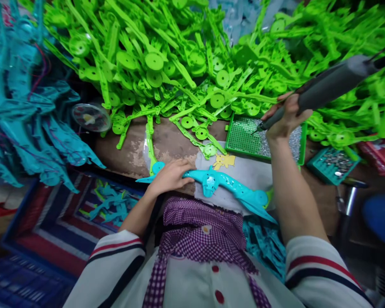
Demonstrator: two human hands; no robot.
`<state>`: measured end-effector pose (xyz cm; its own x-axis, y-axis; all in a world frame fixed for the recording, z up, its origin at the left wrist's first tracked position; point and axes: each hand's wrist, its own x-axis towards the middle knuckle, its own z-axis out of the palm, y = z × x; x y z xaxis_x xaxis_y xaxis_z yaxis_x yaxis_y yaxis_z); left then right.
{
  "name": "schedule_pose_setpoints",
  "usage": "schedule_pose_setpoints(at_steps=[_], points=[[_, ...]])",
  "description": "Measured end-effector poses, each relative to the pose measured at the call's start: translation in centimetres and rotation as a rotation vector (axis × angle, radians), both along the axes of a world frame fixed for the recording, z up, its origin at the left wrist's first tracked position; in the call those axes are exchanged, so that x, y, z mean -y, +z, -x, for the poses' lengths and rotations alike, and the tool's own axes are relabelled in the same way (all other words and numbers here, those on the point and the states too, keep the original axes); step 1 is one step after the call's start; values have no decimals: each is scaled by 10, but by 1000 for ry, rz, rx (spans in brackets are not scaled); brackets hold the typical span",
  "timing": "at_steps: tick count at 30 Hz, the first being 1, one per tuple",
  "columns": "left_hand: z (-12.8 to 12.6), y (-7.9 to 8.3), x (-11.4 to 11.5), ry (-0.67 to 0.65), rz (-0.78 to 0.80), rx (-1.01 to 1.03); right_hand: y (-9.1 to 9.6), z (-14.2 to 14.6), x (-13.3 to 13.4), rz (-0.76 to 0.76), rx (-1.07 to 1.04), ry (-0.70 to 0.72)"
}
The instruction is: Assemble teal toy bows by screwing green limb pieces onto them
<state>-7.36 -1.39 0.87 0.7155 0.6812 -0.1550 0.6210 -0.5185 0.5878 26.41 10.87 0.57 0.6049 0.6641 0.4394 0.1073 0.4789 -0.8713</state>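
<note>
My left hand (172, 174) is closed over the left arm of a curved turquoise plastic part (231, 182), pressing it down at the table's front edge. This part looks like a toy bow body, with a round disc near each end. In my right hand (287, 117) is a grey electric screwdriver (333, 83), its fingers wrapped round the lower body. The screwdriver's tip points down into a green perforated tray (244, 147) of small silver screws. Whether a screw sits on the tip is too small to tell.
Bright green plastic arms (154, 62) are heaped across the back. Turquoise parts with wires (22, 102) are stacked at left, above a striped-lined blue crate (51, 226). A teal box of metal pieces (333, 164) stands right of the tray. A grey cloth (253, 171) lies beneath the work.
</note>
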Motion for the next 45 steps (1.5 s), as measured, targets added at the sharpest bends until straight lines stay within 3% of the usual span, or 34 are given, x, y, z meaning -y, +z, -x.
schedule_pose_setpoints(at_steps=[5, 9, 12, 16, 19, 22, 38, 45], points=[[0, 0, 0, -2, -5, 0, 2, 4, -4, 19, -10, -14], [0, -1, -1, -11, -11, 13, 22, 2, 0, -45, -34, -27], [0, -1, -1, -6, -14, 27, 49, 0, 30, -98, -59, 5], [0, -1, -2, -14, -5, 22, 72, 19, 102, -60, -43, 276], [0, -2, -2, -29, -13, 10, 68, 46, 144, -9, -20, 389], [0, -2, -2, -28, -26, 16, 55, 66, 161, 58, -52, 422], [-3, 3, -1, 1, -16, -13, 36, 72, 164, 127, -60, 454], [-2, 0, 2, 9, -45, 2, 32, 76, 163, 112, -68, 600]])
